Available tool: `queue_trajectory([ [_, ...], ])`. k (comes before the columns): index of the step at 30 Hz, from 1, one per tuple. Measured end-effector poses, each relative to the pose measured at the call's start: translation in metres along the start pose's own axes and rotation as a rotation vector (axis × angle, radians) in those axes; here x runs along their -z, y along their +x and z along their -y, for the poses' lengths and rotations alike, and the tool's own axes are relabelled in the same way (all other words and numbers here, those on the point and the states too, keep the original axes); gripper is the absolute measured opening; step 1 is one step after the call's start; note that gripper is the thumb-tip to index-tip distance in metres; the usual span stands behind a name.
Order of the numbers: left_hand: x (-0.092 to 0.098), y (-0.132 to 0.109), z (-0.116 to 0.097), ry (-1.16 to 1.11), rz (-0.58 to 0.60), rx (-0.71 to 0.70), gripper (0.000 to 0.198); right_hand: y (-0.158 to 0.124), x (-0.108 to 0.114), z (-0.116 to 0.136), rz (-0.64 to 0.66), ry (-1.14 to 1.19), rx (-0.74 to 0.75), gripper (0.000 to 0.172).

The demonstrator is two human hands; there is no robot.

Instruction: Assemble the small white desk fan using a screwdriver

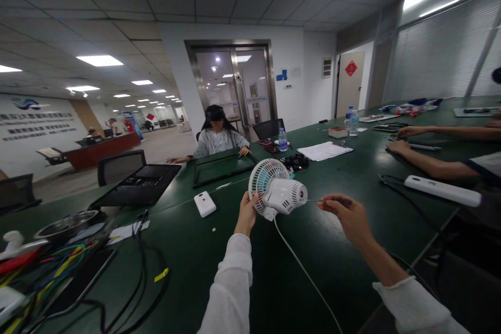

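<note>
A small white electric fan (285, 195) is held up over the green table, its round grille turned away to the left and its motor housing toward the right. My left hand (247, 213) is closed around the lower edge of the grille. In my right hand (346, 214) a screwdriver (313, 200) is pinched, its thin shaft pointing left. The tip reaches the back end of the motor housing; whether it sits in a screw I cannot tell. From the fan's base a white cord (303, 269) hangs down across the table.
A white power bank-like box (204, 204) lies left of the fan. Further left are a black panel (139, 185), a metal bowl (66, 223) and tangled cables (143, 255). Across sits a person (219, 138) with a black frame (225, 171). Another person's hands rest at right, near a white power strip (442, 190).
</note>
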State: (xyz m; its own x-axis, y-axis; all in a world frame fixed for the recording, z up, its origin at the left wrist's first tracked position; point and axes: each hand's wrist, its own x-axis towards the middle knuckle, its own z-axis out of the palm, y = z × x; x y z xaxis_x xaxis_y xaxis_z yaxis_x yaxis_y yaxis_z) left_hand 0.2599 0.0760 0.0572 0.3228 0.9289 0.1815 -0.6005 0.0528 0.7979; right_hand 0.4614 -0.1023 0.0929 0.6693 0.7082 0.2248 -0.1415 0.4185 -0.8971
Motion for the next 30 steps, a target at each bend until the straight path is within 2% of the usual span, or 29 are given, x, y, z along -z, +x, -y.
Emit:
queue_trajectory([
  [20, 0.002, 0.002, 0.002, 0.01, 0.006, -0.015, 0.039, 0.044, 0.003, 0.012, 0.137, 0.014, -0.184, 0.014],
  [24, 0.004, 0.004, 0.004, 0.007, -0.011, -0.018, 0.039, 0.035, 0.002, 0.008, 0.073, 0.048, -0.13, 0.016],
  [30, 0.009, 0.003, 0.006, -0.014, -0.036, -0.017, 0.037, -0.002, -0.008, -0.009, -0.02, 0.091, -0.001, 0.02],
])
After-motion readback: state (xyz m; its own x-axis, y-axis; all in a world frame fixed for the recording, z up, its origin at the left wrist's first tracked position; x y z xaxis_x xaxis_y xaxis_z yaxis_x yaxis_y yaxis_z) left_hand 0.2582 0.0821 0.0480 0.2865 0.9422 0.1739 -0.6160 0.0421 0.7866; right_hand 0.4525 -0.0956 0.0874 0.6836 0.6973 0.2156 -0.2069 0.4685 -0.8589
